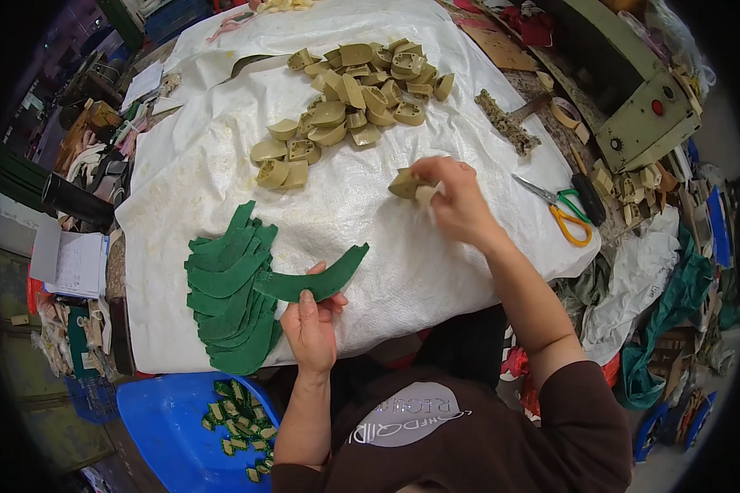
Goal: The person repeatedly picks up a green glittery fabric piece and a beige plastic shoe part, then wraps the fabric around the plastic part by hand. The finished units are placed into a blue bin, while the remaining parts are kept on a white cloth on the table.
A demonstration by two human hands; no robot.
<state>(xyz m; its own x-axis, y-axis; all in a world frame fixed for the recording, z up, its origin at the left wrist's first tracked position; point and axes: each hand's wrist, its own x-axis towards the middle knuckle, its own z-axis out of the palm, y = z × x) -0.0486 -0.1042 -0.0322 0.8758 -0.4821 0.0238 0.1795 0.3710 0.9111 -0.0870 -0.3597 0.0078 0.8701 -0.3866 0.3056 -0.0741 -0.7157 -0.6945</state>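
My left hand [313, 327] pinches a curved strip of green suede-like material [321, 283] between thumb and fingers, its tip pointing up to the right. Left of it, more such green pieces [232, 287] lie stacked in an overlapping fan on a white sheet. Farther right, my right hand [452, 195] is closed on a khaki shoe heel [403, 185], just over the sheet; the hand is slightly blurred. Something pale shows under its fingers, too smeared to name. A heap of similar khaki heels [356, 94] spreads over the far middle of the table.
Orange-and-green-handled scissors [561, 209] lie at the right beside a black-handled tool [588, 197]. A crusted hammer-like tool [510, 123] is farther back. A blue basin [160, 427] with small green-covered pieces stands at lower left. A green machine [654, 115] stands at far right.
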